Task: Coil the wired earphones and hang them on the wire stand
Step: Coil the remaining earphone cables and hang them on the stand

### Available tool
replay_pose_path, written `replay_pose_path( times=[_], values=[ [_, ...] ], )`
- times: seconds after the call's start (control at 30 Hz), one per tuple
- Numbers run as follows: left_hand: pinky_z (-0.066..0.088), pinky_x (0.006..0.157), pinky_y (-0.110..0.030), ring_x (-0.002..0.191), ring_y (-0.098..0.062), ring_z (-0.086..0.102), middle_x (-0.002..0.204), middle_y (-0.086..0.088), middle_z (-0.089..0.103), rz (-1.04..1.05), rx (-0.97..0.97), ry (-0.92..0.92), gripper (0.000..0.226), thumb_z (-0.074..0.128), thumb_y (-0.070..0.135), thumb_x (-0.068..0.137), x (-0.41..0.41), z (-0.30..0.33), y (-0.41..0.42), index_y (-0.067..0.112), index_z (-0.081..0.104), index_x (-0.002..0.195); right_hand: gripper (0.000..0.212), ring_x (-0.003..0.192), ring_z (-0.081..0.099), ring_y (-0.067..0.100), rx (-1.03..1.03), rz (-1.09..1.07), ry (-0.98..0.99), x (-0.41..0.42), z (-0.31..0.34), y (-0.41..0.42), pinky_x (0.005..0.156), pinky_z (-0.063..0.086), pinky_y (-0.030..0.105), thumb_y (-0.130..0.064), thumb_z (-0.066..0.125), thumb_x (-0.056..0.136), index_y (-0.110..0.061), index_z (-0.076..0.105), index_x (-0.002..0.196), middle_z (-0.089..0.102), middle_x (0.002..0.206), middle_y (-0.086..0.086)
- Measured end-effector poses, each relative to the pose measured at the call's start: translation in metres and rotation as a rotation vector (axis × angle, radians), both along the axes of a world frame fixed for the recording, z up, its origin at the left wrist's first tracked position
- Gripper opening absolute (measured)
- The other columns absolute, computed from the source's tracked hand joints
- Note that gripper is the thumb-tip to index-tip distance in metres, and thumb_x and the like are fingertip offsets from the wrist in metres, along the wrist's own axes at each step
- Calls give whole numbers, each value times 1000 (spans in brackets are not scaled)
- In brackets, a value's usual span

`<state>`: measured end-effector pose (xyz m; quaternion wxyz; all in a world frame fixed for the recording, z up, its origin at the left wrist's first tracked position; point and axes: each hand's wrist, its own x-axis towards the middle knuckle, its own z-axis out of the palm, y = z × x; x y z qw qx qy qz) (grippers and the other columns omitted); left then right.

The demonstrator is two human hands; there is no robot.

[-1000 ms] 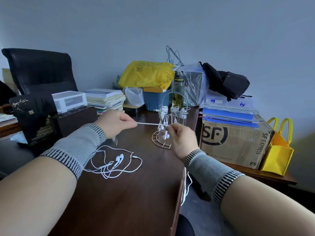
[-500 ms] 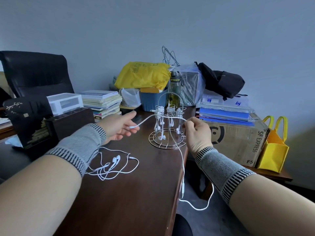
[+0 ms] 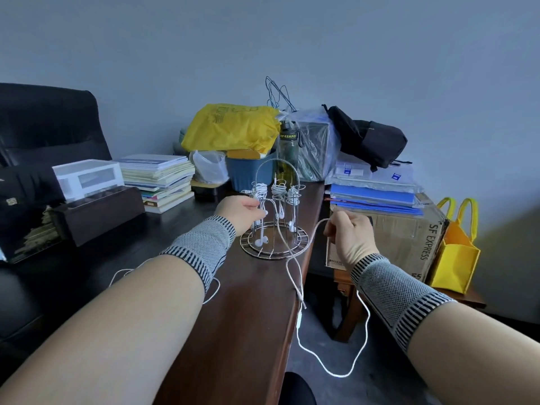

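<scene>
Head view: my left hand (image 3: 239,211) pinches the earphone cable (image 3: 333,372) at the wire stand (image 3: 274,229), far centre on the counter (image 3: 233,331). My right hand (image 3: 352,235) grips the same cable to the stand's right; its slack loops off the counter's right edge. Coiled earphones (image 3: 277,190) hang on the stand.

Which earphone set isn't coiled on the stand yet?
The one whose cable trails off the desk edge from the right hand; the others hang coiled on the wire stand.
</scene>
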<state>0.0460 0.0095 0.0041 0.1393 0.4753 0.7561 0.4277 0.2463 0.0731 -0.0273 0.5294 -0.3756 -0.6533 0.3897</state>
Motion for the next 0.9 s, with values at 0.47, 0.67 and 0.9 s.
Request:
replay_pose_path(
  times=[0.47, 0.67, 0.9],
  values=[
    [56, 74, -31, 80, -11, 69, 88, -3, 75, 15, -6, -237, 8, 70, 20, 83, 4, -15, 29, 14, 71, 79, 28, 84, 52, 16, 148, -60, -544, 10, -9, 25, 73, 37, 25, -36, 46, 94, -23, 67, 78, 57, 84, -2],
    [56, 74, -29, 84, -15, 68, 84, 0, 76, -45, 31, -391, 10, 66, 17, 90, 1, -24, 30, 15, 66, 80, 23, 79, 65, 17, 41, 171, -370, -43, -5, 4, 83, 53, 30, -20, 54, 91, -13, 72, 104, 72, 89, 3],
    [61, 71, -35, 80, -18, 73, 81, -8, 75, -26, 107, -367, 9, 69, 6, 85, -4, -32, 25, 12, 72, 92, 37, 64, 61, 24, -167, 260, -160, -63, -24, -11, 75, 54, 42, -10, 55, 88, -17, 66, 53, 62, 54, -3]
  ],
)
